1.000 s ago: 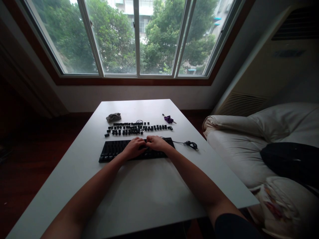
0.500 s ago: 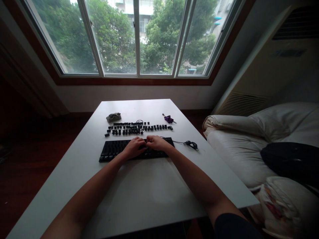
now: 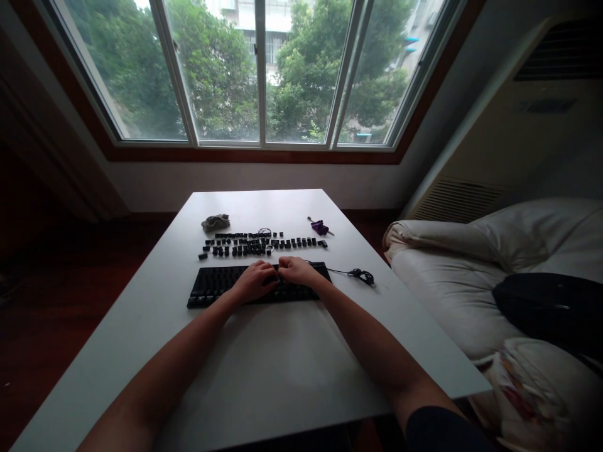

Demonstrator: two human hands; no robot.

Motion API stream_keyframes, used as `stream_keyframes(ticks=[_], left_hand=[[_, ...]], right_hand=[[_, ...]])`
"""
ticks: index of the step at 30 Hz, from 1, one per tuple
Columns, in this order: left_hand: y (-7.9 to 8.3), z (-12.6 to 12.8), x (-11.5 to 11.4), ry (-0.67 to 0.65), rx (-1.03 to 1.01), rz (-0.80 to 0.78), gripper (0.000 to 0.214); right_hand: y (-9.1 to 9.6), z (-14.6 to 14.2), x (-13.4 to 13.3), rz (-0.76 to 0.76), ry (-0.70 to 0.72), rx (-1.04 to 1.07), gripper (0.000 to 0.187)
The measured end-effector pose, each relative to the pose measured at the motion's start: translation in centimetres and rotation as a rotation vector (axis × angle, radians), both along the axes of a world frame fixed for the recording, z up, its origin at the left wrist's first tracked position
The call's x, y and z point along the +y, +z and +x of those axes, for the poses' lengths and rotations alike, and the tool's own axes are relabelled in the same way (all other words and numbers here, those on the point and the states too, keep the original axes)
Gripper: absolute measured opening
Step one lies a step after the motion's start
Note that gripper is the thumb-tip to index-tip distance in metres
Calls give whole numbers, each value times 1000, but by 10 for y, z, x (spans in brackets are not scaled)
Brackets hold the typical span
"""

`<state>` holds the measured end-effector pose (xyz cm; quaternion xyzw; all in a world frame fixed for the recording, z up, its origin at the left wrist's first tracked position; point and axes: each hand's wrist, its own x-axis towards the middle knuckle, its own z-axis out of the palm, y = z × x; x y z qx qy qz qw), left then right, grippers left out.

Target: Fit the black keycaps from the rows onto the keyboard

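A black keyboard (image 3: 211, 285) lies on the white table, and both of my hands are over its middle. Many of its keys look bare, with caps along its front and left edges. My left hand (image 3: 257, 278) rests on it, fingers bent and thumb held apart from them. Close beside it, my right hand (image 3: 296, 270) is closed in a pinch above the keys. Whatever its fingertips hold is too small and hidden to make out. Beyond the keyboard, loose black keycaps (image 3: 245, 249) stand in rows. A thin wire loop (image 3: 265, 231) shows among them.
A crumpled grey cloth (image 3: 215, 222) sits at the table's far left. A purple cloth (image 3: 320, 228) with a thin stick lies far right. The coiled cable (image 3: 362, 276) is right of the keyboard. A pale sofa (image 3: 433, 276) with a dark bag (image 3: 551, 307) flanks the table (image 3: 282, 370).
The view has tilted very slightly, so everything sits a little lower. My hands keep nearly the same place and pose over the keyboard.
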<state>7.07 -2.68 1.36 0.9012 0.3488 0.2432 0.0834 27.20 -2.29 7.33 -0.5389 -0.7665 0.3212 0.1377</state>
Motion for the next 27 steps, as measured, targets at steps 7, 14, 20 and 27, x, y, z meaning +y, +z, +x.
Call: stream_keyframes(ticks=[7,14,20,27], left_hand=[[-1,0,0,3,-12,-2,13],[0,0,0,-5,-6,0,15],[2,1,-1,-9,28,15,16],[5,1,-4,10,18,2,16]], right_hand=[[-3,2,4,-50,10,38,6],[-13,5,12,-109,16,137,4],[-14,11,22,-224,-24,282,9],[-19,12,24,-128,-34,198,6]])
